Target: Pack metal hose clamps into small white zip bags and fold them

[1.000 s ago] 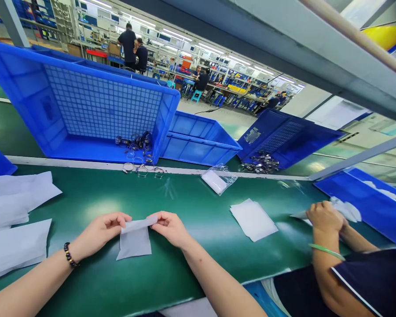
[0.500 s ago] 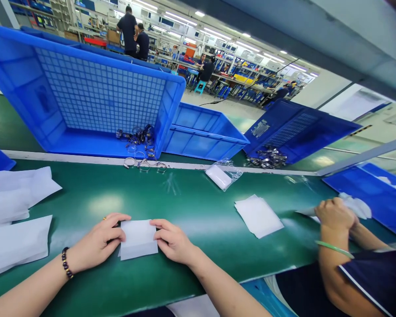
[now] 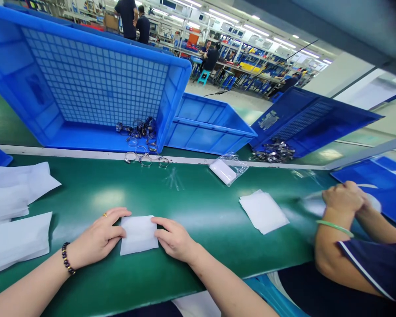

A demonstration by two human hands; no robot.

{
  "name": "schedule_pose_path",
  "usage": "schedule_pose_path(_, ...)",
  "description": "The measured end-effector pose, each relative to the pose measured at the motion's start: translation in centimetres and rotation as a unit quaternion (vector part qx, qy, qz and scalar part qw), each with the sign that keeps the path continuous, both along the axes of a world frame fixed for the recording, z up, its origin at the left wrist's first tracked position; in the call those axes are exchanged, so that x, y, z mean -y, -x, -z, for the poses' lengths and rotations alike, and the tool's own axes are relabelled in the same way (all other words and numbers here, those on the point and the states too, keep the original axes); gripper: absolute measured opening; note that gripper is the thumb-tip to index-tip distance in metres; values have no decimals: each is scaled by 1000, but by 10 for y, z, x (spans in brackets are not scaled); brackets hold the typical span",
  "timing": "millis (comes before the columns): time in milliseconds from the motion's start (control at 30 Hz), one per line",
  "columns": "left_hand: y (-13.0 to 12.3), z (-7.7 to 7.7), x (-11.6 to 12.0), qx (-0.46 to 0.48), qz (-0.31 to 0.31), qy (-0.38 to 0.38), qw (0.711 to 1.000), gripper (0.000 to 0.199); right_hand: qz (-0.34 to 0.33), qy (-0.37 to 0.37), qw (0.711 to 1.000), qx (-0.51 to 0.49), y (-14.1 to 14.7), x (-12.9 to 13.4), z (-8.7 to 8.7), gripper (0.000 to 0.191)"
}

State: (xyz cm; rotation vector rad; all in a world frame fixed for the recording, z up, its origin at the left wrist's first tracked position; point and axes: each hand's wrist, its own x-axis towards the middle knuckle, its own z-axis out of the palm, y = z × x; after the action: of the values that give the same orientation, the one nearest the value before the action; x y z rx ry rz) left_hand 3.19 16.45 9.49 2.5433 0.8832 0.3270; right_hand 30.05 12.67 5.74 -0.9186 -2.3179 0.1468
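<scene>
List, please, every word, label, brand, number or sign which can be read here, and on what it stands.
No text can be read.
Pale label on the dark blue crate: too small and blurred.
White sheet between left hand and right hand: no print visible.
Stacked sheets: no print visible.

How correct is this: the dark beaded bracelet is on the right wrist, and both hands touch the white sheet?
The side is wrong: the head view shows the dark beaded bracelet on the left wrist. The left hand and right hand do touch the white sheet.
</scene>
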Motion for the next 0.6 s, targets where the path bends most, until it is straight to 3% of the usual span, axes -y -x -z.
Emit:
schedule_pose_path(367, -2, -1, 0, 9, -1, -13, 1000, 30, 9, -23, 999, 24, 1, 0, 6, 16)
schedule_pose_path(600, -2, -1, 0, 17, -7, -7, 1000, 27, -1, 15, 1000, 21, 1, 0, 3, 19)
